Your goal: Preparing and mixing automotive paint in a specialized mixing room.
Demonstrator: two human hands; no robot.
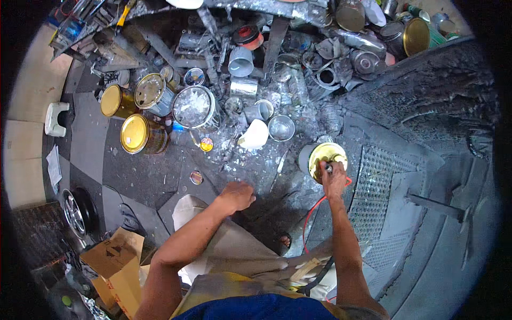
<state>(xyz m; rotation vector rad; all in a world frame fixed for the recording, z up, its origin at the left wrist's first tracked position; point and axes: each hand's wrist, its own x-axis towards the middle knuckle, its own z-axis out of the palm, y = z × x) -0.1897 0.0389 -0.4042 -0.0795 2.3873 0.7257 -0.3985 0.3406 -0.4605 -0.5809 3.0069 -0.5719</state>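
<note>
My right hand point(335, 176) grips a small dark metal tool on top of a can point(312, 157) with a gold, shiny top, at the right of the floor work area; a red hose point(316, 205) runs down from beside it. My left hand point(237, 197) is near my bent knee in pale trousers, its fingers curled; whatever it might hold is hidden. A long thin pale tool point(279, 168) lies left of the gold-topped can. A white container point(255, 134) and an open metal tin point(281, 128) stand beyond my hands.
Gold-lidded cans point(136, 136), larger buckets point(194, 106) and many stained tins crowd the back. A perforated panel point(373, 192) is at the right. A white stool point(56, 118), a wheel rim point(74, 213) and a cardboard box point(112, 256) sit at the left.
</note>
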